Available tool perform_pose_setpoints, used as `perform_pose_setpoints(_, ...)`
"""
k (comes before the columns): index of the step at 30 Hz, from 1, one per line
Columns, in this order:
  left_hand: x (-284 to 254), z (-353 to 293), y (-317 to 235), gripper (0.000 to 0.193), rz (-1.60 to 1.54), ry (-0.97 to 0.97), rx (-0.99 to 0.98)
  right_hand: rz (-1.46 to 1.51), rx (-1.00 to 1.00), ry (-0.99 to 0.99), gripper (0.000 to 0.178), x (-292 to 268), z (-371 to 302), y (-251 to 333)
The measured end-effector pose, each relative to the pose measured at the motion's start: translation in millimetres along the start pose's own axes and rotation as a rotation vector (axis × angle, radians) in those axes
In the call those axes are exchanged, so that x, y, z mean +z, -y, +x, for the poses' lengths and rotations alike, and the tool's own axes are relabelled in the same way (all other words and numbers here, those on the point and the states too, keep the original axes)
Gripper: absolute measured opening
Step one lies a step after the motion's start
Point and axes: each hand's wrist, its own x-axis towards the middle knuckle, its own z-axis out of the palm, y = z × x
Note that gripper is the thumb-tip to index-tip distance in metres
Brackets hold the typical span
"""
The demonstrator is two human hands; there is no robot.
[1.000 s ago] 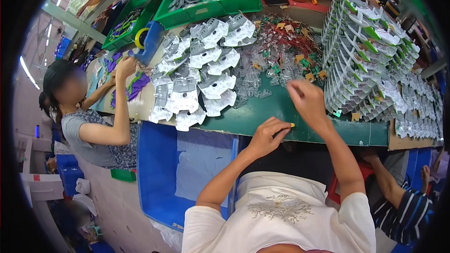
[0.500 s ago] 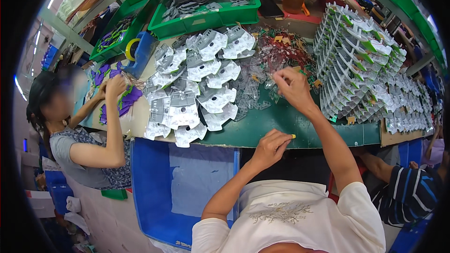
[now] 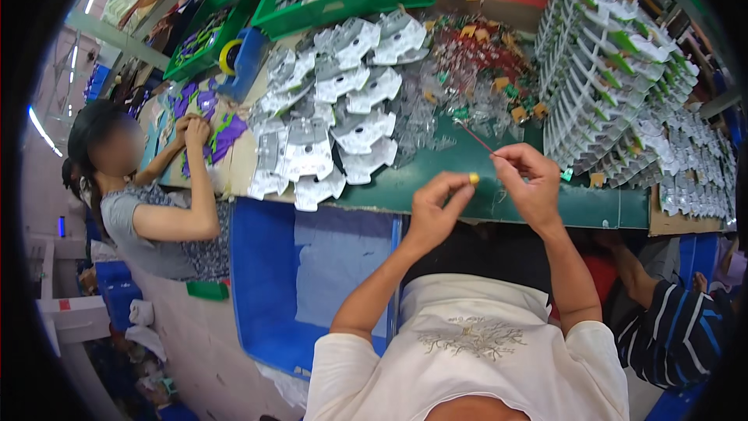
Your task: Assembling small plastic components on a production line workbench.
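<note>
My left hand [image 3: 438,204] is closed in a pinch, with a small yellow piece [image 3: 474,178] at its fingertips; its exact kind is too small to make out. To its right, my right hand [image 3: 534,187] pinches a thin red wire [image 3: 478,141] that slants up and left over the green tabletop [image 3: 421,175]. The two hands are close but apart, above the table's front edge. Beyond them lies a heap of red wires with small tan and green boards [image 3: 475,51], beside a scatter of clear plastic parts [image 3: 417,113].
Silver-grey shell parts [image 3: 308,148] lie overlapped on the left, and tall stacks of similar parts [image 3: 584,86] rise on the right. Green trays [image 3: 343,9] stand at the back. A blue bin [image 3: 269,281] sits below the table. A co-worker [image 3: 160,210] handles purple pieces at left.
My right hand has come back from the parts heap toward my left hand and now holds a red wire. My left hand still pinches the yellow piece. The view has shifted a little.
</note>
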Motion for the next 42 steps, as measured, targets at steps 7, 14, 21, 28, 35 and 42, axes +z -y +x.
perform_pose_setpoints(7,-10.2,27.8,-46.9,0.028,-0.243,-0.005,-0.171,-0.091,-0.063,0.082,0.002,-20.9,-33.0,5.5)
perform_pose_setpoints(14,-1.0,23.7,-41.2,0.02,-0.108,0.012,-0.135,-0.16,-0.109,0.192,0.01,-31.8,-33.6,-0.1)
perform_pose_setpoints(21,10.0,18.4,-36.9,0.02,-0.155,-0.071,-0.013,-0.038,0.024,0.078,0.011,1.4,-18.8,3.5)
perform_pose_setpoints(28,13.9,11.1,-25.8,0.02,-0.146,-0.086,-0.142,-0.274,-0.15,0.044,0.007,1.2,-23.5,1.8)
perform_pose_setpoints(35,-9.8,-4.1,-22.9,0.019,0.173,0.005,-0.108,-0.271,-0.134,0.235,0.009,2.9,-23.9,-8.7)
perform_pose_setpoints(42,-18.7,-8.7,-11.0,0.021,-0.056,0.037,-0.314,-0.251,-0.074,0.366,0.011,-0.3,-20.1,-9.8)
